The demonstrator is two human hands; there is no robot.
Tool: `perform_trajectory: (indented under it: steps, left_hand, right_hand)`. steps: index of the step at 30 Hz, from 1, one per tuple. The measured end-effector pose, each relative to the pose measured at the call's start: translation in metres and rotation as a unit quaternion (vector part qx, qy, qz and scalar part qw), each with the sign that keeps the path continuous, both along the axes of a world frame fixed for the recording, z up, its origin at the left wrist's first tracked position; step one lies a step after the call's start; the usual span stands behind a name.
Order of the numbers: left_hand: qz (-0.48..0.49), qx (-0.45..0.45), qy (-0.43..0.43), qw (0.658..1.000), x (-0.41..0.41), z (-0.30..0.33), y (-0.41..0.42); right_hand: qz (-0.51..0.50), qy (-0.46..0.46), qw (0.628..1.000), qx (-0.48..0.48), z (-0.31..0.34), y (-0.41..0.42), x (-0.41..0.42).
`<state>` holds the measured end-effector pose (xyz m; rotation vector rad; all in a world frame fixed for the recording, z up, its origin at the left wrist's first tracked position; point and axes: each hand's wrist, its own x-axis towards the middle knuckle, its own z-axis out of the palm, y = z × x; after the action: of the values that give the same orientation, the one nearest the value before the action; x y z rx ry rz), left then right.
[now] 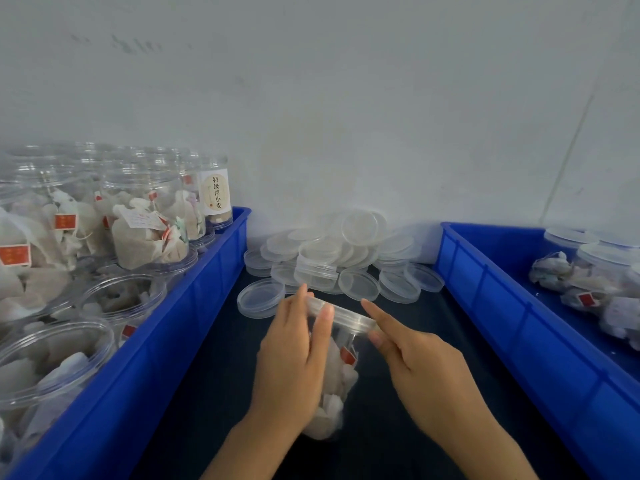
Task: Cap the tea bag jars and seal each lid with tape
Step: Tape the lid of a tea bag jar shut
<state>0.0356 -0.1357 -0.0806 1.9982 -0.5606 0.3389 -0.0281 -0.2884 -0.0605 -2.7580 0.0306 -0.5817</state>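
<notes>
- The jar [334, 372], clear and packed with tea bags, sits between the two hands in the dark gap between the bins, tilted with its mouth away from the person; a clear lid [343, 315] rests on its mouth.
- The left hand [292, 355] wraps the jar's body, thumb lying up along the wall to the lid's rim.
- The right hand [412, 351] meets the lid's near-right edge, forefinger stretched out past the rim and thumb tucked against it; it looks like a light pinch, though how firmly it grips cannot be told.
- The step in hand appears to be seating the lid. To do it well, I would hold the jar steady with the left hand and press or turn the lid evenly all round, checking no tea-bag string or red tag is trapped under the rim.
- No tape is in view, so sealing looks not yet begun.
- Just beyond the jar lies a heap of spare lids [332, 258] against the wall.
- Left of the jar, the left blue bin [194, 327] holds open, filled jars; its wall stands close to the left wrist.
- Right of the jar, the right blue bin [519, 323] holds capped jars; more free room lies on that side.
</notes>
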Motion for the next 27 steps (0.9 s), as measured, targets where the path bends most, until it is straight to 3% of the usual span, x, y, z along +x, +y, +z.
perform_trajectory:
  steps: [7, 12, 18, 22, 27]
  left_hand:
    - [0.055, 0.026, 0.067, 0.996, -0.003, 0.004, -0.005]
    - [0.047, -0.055, 0.119, 0.990, 0.001, 0.004, -0.002]
    - [0.023, -0.140, 0.117, 0.983, 0.008, 0.002, 0.006]
    - [0.013, -0.167, 0.125, 0.978, 0.014, 0.004, 0.010]
    - [-0.028, -0.183, 0.163, 0.969, 0.019, 0.005, 0.016]
  right_hand:
    - [0.000, -0.021, 1.000, -0.010, -0.005, 0.005, 0.001]
    - [0.014, -0.034, 0.999, -0.008, -0.005, 0.013, 0.000]
    - [0.026, 0.003, 0.997, 0.070, 0.002, 0.004, -0.001]
    - [0.017, -0.025, 0.999, 0.011, 0.002, 0.002, 0.000]
    - [-0.003, 0.017, 1.000, 0.026, 0.002, -0.009, 0.000]
